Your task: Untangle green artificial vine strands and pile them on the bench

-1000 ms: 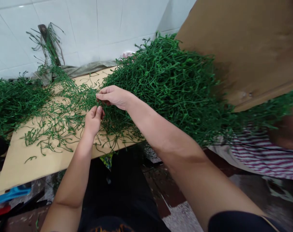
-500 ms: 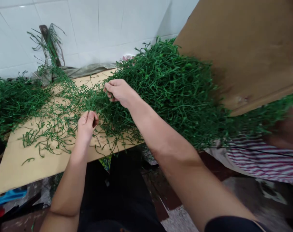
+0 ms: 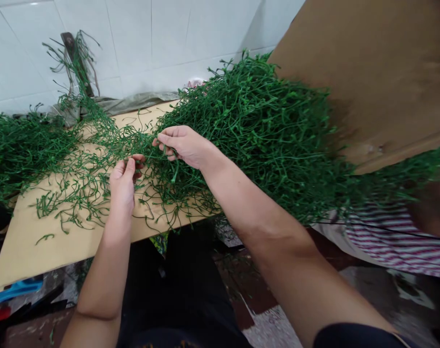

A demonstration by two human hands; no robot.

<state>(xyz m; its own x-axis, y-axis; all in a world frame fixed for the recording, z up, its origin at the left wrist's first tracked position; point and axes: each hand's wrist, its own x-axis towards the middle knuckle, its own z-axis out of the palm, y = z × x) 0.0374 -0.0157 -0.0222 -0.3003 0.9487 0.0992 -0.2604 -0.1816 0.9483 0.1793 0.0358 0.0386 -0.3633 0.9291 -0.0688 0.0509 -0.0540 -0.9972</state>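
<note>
Thin green stems with small forked tips, plastic-looking, lie tangled in a large heap on a tan board. My right hand is at the heap's left edge, thumb and forefinger pinched together on a green stem. Just left of it and lower, my left hand has its thumb against curled fingers above loose stems. What those fingers hold, if anything, is too small to make out.
Another pile of green stems lies at the left. More stems hang over a dark upright post by the tiled wall. A big brown board leans over the heap's right side. A person in a striped garment is at the right.
My left hand has moved slightly left and up, its fingers less tightly curled. My right hand has shifted a little down, still pinching. The whole view has drifted slightly.
</note>
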